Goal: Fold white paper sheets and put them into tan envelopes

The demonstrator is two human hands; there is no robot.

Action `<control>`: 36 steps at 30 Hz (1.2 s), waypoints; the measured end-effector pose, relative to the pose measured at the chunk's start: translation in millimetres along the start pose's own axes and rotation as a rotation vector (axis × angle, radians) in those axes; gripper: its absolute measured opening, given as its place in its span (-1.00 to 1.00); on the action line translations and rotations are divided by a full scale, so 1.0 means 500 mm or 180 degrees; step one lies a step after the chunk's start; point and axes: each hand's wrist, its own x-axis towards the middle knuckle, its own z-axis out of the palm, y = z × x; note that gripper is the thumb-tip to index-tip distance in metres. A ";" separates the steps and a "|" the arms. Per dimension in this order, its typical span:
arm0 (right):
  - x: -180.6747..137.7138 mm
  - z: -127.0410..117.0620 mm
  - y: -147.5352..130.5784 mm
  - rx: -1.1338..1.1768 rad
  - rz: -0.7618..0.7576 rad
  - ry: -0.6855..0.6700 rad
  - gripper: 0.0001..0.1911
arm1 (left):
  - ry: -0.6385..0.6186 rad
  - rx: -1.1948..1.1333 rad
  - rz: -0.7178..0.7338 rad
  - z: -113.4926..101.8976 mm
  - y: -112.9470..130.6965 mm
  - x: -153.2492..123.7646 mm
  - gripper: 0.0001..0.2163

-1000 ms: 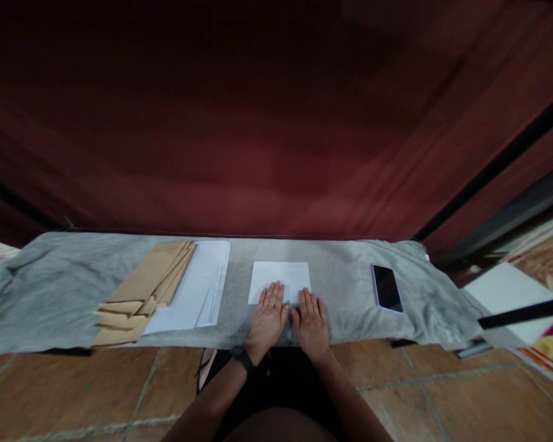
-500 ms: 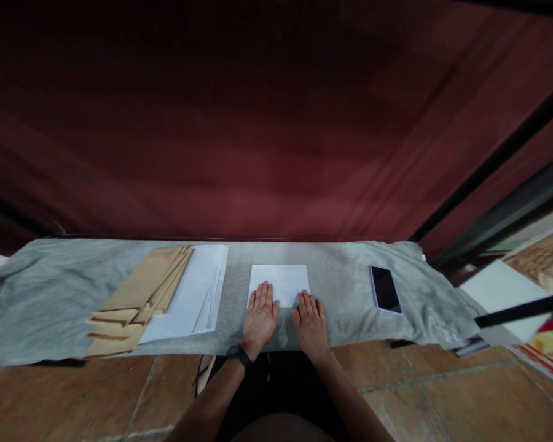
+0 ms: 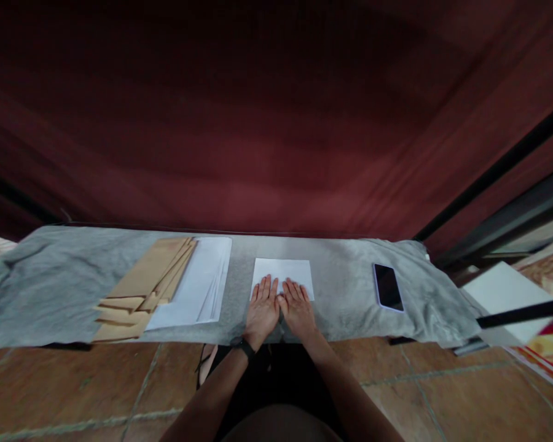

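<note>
A folded white sheet of paper (image 3: 283,270) lies on the grey cloth (image 3: 345,294) that covers a low table. My left hand (image 3: 262,310) and my right hand (image 3: 297,307) lie flat on the paper's near edge, side by side and touching, fingers stretched out. Neither hand holds anything. A black watch sits on my left wrist.
To the left lie a stack of brown envelopes (image 3: 142,285) and a pile of white sheets (image 3: 198,285). A black phone (image 3: 388,286) lies to the right on the cloth. A dark red curtain hangs behind. Tiled floor is below, with a white board (image 3: 507,294) at right.
My hands, apart on the paper's near edge half a second ago, have slid together to its middle. The view shifted slightly.
</note>
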 end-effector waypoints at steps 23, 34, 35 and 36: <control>-0.041 -0.014 0.062 -0.0417 0.0591 0.0418 -0.43 | 0.0801 -0.0353 -0.0733 0.025 -0.023 -0.012 -0.42; -0.061 -0.019 0.077 -0.0419 0.0783 0.0532 -0.40 | 0.0886 -0.0342 -0.0998 0.012 -0.045 -0.029 -0.45; -0.060 -0.020 0.076 -0.0399 0.0802 0.0522 -0.40 | 0.0886 -0.0341 -0.1014 0.009 -0.044 -0.028 -0.45; -0.057 -0.021 0.075 -0.0373 0.0811 0.0500 -0.40 | 0.0877 -0.0341 -0.1003 0.006 -0.042 -0.026 -0.44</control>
